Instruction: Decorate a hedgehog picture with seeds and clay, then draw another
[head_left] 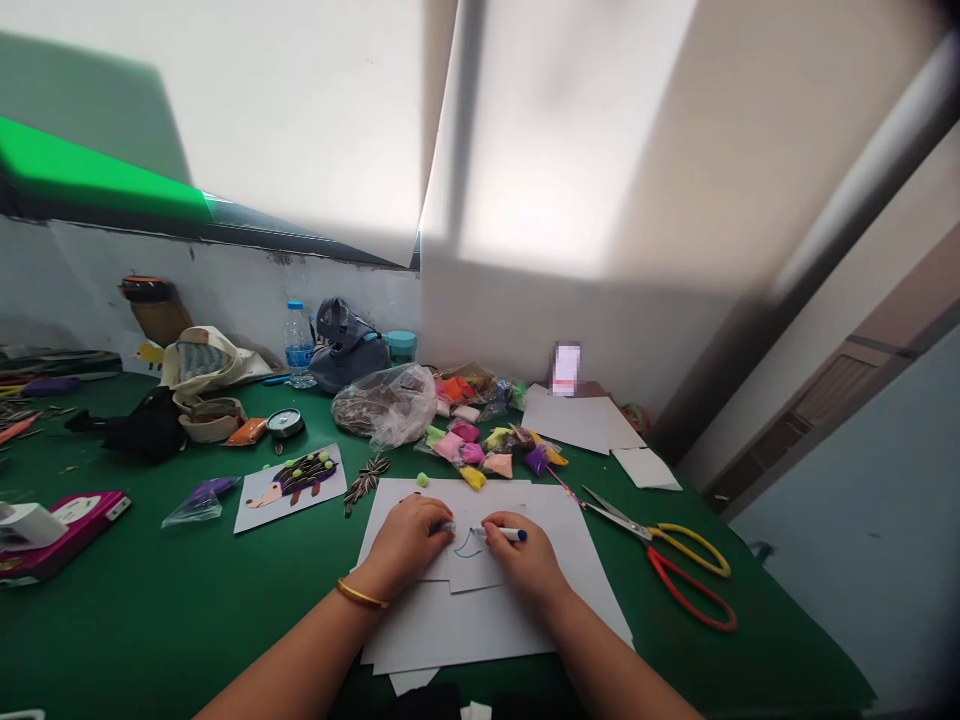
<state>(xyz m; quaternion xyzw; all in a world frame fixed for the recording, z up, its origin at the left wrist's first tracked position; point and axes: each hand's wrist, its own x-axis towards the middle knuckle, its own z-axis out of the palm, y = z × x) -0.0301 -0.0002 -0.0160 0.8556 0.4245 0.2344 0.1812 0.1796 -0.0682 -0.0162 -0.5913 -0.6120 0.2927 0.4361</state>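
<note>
A pale wall and sagging white sheeting rise behind a green-covered worktop [112,640], its far edge crowded with a water bottle [298,342], a dark bag [343,348] and a cloth tote [206,362]. Nearer, packets of coloured modelling clay [480,450] and a plastic bag of seeds [384,405] sit beyond the work area, leaving room for the arms. A finished hedgehog collage card [291,487] lies to the left, and red-and-yellow-handled scissors [664,555] lie to the right, within reach. Centred in front of the person is a stack of white paper [480,625]. The left hand [407,545] rests on it, seemingly steadying the sheets, its fingertips pressed together on a small white object [448,527], perhaps a cap. The right hand [525,565] pinches a white felt-tip marker [504,534] upright enough to draw, its tip at a thin blue outline [469,545].
</note>
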